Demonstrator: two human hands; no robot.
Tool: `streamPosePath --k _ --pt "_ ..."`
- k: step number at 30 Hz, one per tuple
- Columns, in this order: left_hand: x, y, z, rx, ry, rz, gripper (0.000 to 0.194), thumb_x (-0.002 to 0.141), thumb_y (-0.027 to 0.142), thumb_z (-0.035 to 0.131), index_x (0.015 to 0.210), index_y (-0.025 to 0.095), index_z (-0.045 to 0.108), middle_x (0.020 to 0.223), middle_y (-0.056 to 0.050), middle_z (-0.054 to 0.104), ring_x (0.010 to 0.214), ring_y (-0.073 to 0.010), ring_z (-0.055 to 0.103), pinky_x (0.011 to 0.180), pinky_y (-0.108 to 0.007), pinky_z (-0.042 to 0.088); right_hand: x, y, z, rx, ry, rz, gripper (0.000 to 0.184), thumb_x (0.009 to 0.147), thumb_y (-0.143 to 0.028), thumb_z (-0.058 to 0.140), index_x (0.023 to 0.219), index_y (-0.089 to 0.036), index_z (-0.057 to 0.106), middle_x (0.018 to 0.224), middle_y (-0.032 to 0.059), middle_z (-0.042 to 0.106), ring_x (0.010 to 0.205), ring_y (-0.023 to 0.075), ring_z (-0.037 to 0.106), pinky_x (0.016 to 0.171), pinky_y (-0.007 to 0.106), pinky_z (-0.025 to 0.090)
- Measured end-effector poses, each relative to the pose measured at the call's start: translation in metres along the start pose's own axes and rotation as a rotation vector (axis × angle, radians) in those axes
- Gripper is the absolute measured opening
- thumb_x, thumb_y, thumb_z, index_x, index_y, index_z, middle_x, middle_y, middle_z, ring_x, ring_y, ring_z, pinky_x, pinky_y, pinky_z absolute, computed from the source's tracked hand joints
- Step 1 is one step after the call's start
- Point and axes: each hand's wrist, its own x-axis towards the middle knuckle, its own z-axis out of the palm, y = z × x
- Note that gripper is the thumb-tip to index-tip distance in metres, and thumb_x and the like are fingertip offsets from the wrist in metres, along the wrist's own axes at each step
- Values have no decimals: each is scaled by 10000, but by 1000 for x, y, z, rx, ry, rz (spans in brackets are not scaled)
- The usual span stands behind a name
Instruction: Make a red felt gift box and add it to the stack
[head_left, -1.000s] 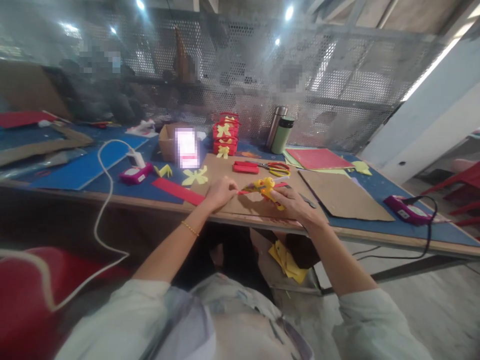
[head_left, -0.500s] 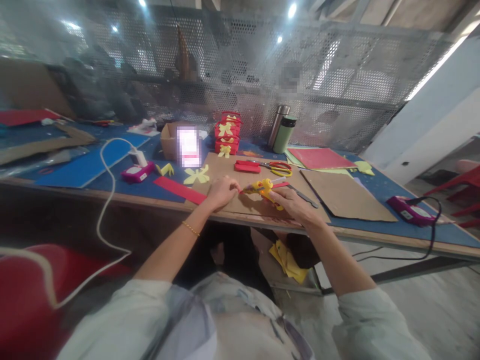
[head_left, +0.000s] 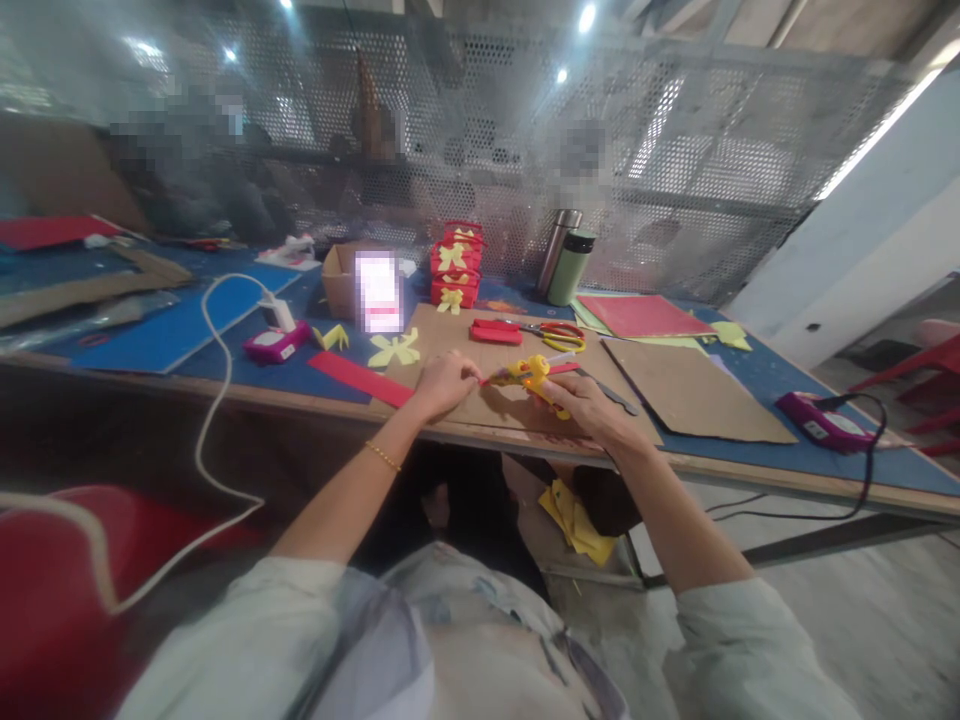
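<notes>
My right hand [head_left: 581, 400] is closed around a yellow hot glue gun [head_left: 535, 374], its nozzle pointing left. Opposite it, my left hand [head_left: 448, 384] pinches a small red piece [head_left: 484, 382] close to the nozzle; most of that piece is hidden by the fingers. Both hands are over a brown cardboard sheet [head_left: 439, 333] at the table's front edge. A red strip [head_left: 360, 378] lies left of my left hand, with a yellow paper bow [head_left: 394, 349] just behind it. Beyond the glue gun are a folded red piece [head_left: 495, 332] and scissors [head_left: 555, 332].
Red boxes with yellow bows [head_left: 454, 268] are stacked at the back, beside a cardboard box [head_left: 339, 283] and a lit screen [head_left: 379, 292]. A green bottle [head_left: 571, 270] and a second cardboard sheet [head_left: 694, 390] are to the right. Purple power blocks [head_left: 825, 420] trail cables.
The hands hold nearly the same position. The glue gun has shifted very slightly, its nozzle still beside the left fingertips. Nothing was let go.
</notes>
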Motion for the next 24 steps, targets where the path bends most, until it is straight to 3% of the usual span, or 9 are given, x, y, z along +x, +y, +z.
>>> streamPosePath --k 24 --pt "1 1 -1 -7 -5 -21 230 887 200 654 980 240 861 1083 -72 767 969 -226 700 918 -334 544 -1 -1 -3 -37 -7 2 648 873 -801 479 696 -196 632 678 21 576 657 168 490 621 294 371"
